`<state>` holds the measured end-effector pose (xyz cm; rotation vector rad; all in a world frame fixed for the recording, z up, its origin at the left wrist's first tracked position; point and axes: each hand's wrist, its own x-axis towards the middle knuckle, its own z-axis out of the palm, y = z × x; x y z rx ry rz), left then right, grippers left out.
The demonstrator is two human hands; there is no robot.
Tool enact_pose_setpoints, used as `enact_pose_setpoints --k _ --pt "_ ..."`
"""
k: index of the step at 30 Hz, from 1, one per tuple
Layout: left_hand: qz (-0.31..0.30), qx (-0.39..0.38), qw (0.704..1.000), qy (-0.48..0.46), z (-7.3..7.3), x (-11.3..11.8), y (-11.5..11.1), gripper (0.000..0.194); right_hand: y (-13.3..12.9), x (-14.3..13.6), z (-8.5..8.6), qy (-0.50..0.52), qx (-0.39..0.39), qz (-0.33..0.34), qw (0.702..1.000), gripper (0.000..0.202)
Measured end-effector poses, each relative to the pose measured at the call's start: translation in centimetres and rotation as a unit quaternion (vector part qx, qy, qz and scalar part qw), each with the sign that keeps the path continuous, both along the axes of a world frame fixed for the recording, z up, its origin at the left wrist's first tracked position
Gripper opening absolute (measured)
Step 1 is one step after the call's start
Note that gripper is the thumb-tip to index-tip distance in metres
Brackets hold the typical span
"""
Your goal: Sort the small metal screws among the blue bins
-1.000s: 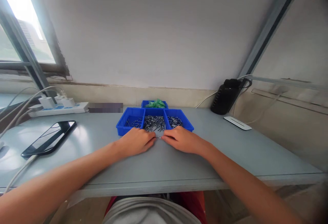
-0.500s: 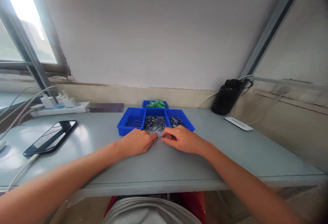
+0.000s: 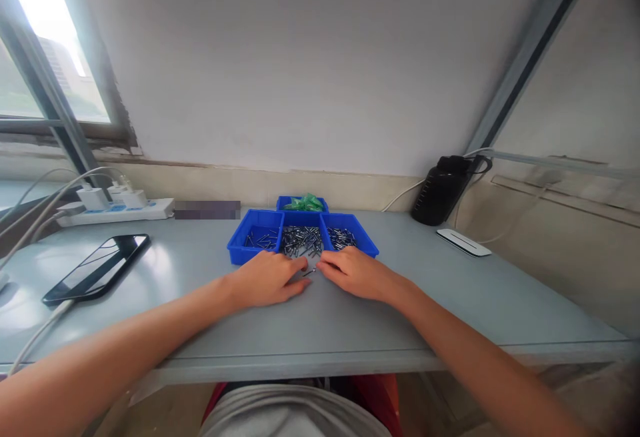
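Observation:
A small, thin metal screw (image 3: 310,272) shows at a slant in the gap between my two hands, over the table just in front of the blue trays. My left hand (image 3: 267,279) rests beside it with thumb and forefinger apart, holding nothing. At the screw's other end is my right hand (image 3: 357,273), its fingertips pressed together; whether they pinch something tiny is hidden. Behind the hands, a left blue tray (image 3: 240,240) holds a few screws, a middle heap of metal screws (image 3: 301,240) is denser, and a right blue tray (image 3: 367,240) contains more small metal pieces.
A rear blue tray (image 3: 281,203) holds green plastic packets (image 3: 307,203). Left on the table lie a phone (image 3: 100,267) on a cable and a power strip (image 3: 155,210) with plugs. At right stand a black bottle (image 3: 440,190) and a flat white device (image 3: 463,242).
My left thumb and forefinger have parted and let go of the screw. The right fingertips have closed together and drawn slightly away from it. The trays stay in place.

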<state>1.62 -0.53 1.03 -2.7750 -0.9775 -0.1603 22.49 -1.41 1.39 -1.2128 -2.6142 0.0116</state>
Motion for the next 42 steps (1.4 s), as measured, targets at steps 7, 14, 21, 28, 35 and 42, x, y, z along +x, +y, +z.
enact_pose_setpoints --k 7,14,21,28,35,42 --pt "0.004 -0.008 1.0 -0.003 0.03 0.03 0.07 0.027 0.02 0.09 0.07 0.001 0.001 -0.004 1.0 0.037" --pt "-0.014 -0.01 1.0 0.004 -0.07 0.0 0.09 0.025 -0.01 0.0 0.1 0.016 -0.011 -0.001 1.0 0.037" --pt "0.038 0.009 0.999 0.022 -0.05 -0.01 0.11 0.027 -0.42 0.11 0.36 0.071 -0.054 -0.022 0.996 0.017" --pt "0.059 0.006 0.998 0.034 -0.21 0.09 0.09 0.025 -0.51 0.13 0.27 0.088 -0.059 0.056 0.993 0.026" --pt "0.064 -0.007 0.996 0.055 -0.04 0.08 -0.08 0.022 -0.58 0.01 0.43 0.077 -0.051 0.098 0.991 0.025" --pt "0.076 -0.008 0.997 0.012 0.0 0.15 -0.22 0.034 -0.53 0.33 1.0 0.106 0.0 0.045 0.993 0.022"
